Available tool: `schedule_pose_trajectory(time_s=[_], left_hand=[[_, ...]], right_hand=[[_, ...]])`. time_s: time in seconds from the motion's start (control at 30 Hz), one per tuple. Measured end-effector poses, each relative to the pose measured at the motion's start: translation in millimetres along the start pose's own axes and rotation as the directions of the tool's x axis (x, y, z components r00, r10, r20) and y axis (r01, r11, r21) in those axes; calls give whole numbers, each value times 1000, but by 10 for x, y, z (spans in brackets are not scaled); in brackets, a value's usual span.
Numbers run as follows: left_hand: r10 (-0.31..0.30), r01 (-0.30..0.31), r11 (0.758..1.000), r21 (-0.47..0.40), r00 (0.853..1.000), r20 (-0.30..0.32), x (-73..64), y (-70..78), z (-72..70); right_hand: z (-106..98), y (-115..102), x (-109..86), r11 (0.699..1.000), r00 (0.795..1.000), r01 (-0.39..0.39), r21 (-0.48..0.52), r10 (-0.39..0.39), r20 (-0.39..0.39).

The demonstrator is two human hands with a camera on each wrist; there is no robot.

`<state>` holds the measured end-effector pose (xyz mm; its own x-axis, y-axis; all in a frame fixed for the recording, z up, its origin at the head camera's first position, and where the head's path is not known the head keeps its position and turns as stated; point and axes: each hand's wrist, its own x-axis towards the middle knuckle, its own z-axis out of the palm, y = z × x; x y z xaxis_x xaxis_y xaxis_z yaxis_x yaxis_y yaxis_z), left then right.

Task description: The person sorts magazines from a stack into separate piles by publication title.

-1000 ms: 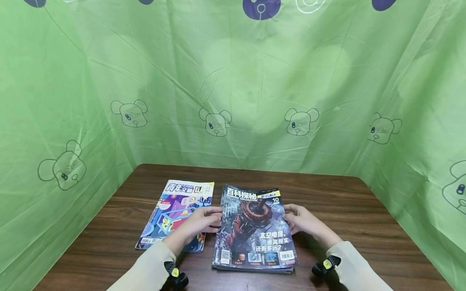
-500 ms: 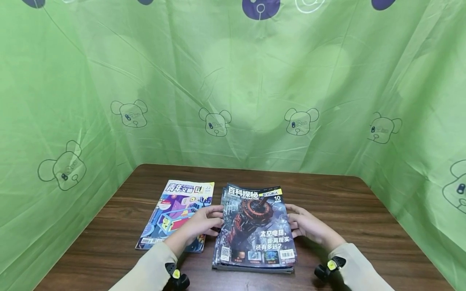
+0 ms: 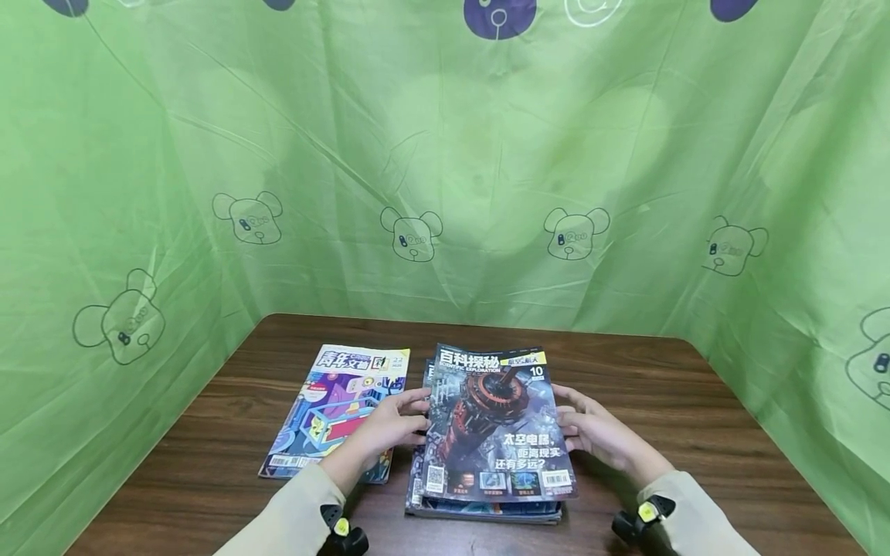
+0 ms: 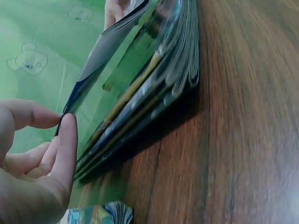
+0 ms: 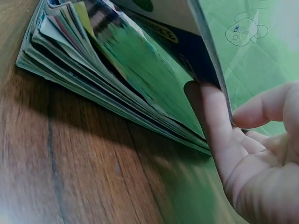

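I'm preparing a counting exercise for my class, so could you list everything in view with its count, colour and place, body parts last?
Table: one, dark brown, under the magazines.
Cloth: number of pieces unclear, green with bear-head prints, behind and beside the table.
Magazine stack: one, number of magazines unclear, blue partly showing on top, centre of the table.
Held magazine: one, mostly dark blue-grey with red, above the stack.
Side magazine: at least one, white, purple and blue, left of the stack.
Wrist devices: two, black with yellow, one per wrist.
Sleeves: two, cream, on both arms.
Left hand: one, bare, gripping the held magazine's left edge.
Right hand: one, bare, gripping its right edge.
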<state>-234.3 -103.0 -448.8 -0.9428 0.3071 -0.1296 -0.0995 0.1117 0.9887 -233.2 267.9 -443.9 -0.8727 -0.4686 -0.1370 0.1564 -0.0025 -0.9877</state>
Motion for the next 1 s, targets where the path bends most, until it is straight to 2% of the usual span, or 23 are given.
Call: schedule_pose_trajectory(time_s=[0.13, 0.4, 0.67, 1.0], left_hand=[[29, -28, 999, -34, 999, 14, 2, 5, 47], [9, -8, 997, -75, 1000, 2, 18, 39, 161], [8, -8, 994, -109, 1000, 4, 73, 58, 322], [38, -36, 991, -132, 999, 12, 174, 44, 573]], right_hand=[[-34, -19, -49, 1000, 1000, 1, -7, -1, -17], [-116, -53, -123, 999, 999, 30, -12, -30, 13], [-223, -86, -193, 999, 998, 31, -39, -33, -46], [-400, -82, -332, 997, 996, 31, -64, -37, -84]])
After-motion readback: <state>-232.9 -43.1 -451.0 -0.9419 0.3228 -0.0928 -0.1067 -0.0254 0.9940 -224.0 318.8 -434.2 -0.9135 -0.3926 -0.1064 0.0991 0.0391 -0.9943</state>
